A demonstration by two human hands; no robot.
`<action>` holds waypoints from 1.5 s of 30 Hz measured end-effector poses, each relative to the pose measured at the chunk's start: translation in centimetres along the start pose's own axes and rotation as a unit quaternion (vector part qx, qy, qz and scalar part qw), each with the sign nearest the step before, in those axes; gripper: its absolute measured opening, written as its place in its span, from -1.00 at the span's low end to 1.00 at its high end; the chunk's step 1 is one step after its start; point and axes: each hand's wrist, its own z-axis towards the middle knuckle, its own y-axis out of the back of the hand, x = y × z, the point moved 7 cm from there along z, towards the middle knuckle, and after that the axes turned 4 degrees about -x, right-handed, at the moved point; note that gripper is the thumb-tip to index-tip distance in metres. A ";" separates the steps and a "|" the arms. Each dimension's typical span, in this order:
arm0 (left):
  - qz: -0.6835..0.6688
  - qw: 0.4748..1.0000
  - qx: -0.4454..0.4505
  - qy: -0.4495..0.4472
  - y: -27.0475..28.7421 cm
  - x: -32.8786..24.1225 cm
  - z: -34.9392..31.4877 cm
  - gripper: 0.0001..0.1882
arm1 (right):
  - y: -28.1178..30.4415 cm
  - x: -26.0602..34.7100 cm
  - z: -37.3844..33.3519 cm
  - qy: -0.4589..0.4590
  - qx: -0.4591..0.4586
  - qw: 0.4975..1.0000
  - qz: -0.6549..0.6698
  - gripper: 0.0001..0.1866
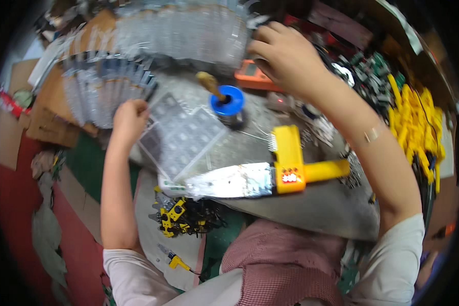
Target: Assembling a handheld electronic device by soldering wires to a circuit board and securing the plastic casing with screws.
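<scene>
- Clock positions are taking the blue spool [228,97] as centre.
- The left hand [130,121] is hanging at 9 o'clock, just beside the smaller row of clear packages [99,89]; its fingers are bending close together, but blur is hiding whether they are gripping anything.
- The right hand [288,56] is hovering between 1 and 2 o'clock, beside the orange meter [251,75]; its fingers are curling inward, and whether they are holding anything cannot be told.
- The larger row of clear packages [181,35] is standing edge-on at 11 o'clock, presumably keeping each piece easy to pick.
- The yellow tool [289,166] is lying at 5 o'clock near the front edge of the bench [316,211], its lit display showing, probably to keep it readable and within reach.
- The grey gridded sheet [181,135] is lying flat at 8 o'clock, possibly serving as a work surface.
</scene>
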 end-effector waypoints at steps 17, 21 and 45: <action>-0.308 0.938 0.160 0.029 3.3 -12.0 -4.4 -0.89 | -3.8 11.4 -1.4 -0.477 0.130 0.617 0.612 -0.71; -0.297 0.943 0.150 0.015 2.9 -12.2 -4.6 -0.89 | -3.5 11.4 -1.8 -0.480 0.130 0.600 0.627 -0.74; -0.199 0.968 -0.024 -0.147 1.5 -19.4 -9.3 -0.74 | 4.3 10.2 -6.5 -0.479 0.100 0.635 0.597 -0.79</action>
